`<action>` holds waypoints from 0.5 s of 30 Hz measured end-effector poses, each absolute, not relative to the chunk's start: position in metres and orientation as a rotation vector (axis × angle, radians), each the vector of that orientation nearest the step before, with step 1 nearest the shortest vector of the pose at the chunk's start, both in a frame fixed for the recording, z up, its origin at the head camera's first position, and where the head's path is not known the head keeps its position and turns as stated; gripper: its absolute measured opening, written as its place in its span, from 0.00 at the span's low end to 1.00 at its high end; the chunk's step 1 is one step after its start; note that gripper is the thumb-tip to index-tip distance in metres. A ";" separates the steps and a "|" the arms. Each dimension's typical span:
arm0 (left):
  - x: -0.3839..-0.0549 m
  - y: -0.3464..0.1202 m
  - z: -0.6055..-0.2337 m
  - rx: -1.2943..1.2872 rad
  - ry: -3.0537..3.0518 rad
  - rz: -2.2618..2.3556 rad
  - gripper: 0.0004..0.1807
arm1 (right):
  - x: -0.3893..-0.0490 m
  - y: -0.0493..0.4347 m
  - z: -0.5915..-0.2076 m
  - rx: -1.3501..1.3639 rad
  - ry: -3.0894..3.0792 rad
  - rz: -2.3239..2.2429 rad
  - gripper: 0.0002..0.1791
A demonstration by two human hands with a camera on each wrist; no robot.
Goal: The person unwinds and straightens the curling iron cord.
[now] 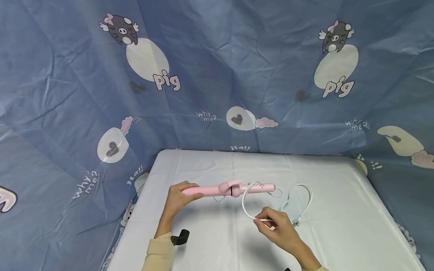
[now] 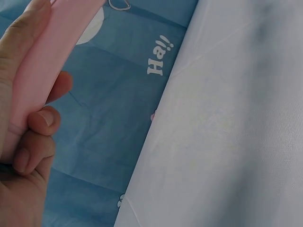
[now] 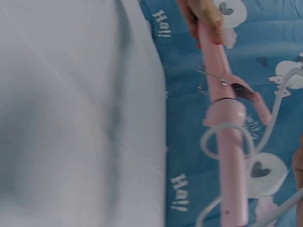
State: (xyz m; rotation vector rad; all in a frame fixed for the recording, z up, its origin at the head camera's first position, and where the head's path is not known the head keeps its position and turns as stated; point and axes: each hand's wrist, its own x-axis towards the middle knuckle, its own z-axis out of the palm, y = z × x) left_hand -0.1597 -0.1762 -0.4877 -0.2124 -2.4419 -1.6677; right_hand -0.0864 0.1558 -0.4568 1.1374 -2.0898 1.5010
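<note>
A pink curling iron (image 1: 210,190) is held up over the white table, lying roughly level in the head view. My left hand (image 1: 179,197) grips its barrel end, and the left wrist view shows the fingers curled round the pink barrel (image 2: 52,52). The clamp lever (image 3: 259,106) and the handle (image 3: 232,175) are plain in the right wrist view. White cord (image 3: 227,126) loops round the handle. With thumb and fingertips, my right hand (image 1: 278,229) pinches the cord below the handle. Beyond that hand the cord arcs to the right, with the plug (image 1: 297,221) beside the wrist.
The white-covered table (image 1: 210,241) lies under both hands. Blue printed cloth (image 1: 203,75) hangs behind it and along its sides. A small black piece (image 1: 181,237) sticks out at the left wrist.
</note>
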 end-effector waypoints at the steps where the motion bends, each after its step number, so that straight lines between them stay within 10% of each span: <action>1: -0.159 -0.176 -0.488 -0.215 -2.443 -1.669 0.17 | -0.087 0.156 -0.455 1.152 -2.062 1.487 0.17; 15: -0.159 -0.177 -0.487 -0.250 -2.470 -1.663 0.18 | -0.091 0.161 -0.435 1.271 -1.897 1.440 0.16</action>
